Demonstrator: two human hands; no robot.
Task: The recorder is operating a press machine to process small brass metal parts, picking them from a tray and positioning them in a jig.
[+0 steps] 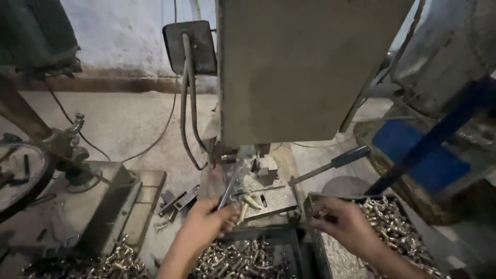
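Left hand point(205, 221) gripping thin metal rod point(229, 187) below the press point(305, 67); right hand point(345, 223) pinching small brass part point(322, 212) over parts tray point(398, 227), right of the press.

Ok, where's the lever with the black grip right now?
In the head view the lever with the black grip sits right of centre, angling up from the machine bed, just above the right hand and the tray of small metal parts.

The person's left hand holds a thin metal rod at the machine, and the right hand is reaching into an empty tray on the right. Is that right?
Not quite. In the head view the tray on the right is not empty: it is full of small shiny metal parts. The rest holds: the left hand holds a thin metal rod at the machine, and the right hand reaches into that tray.
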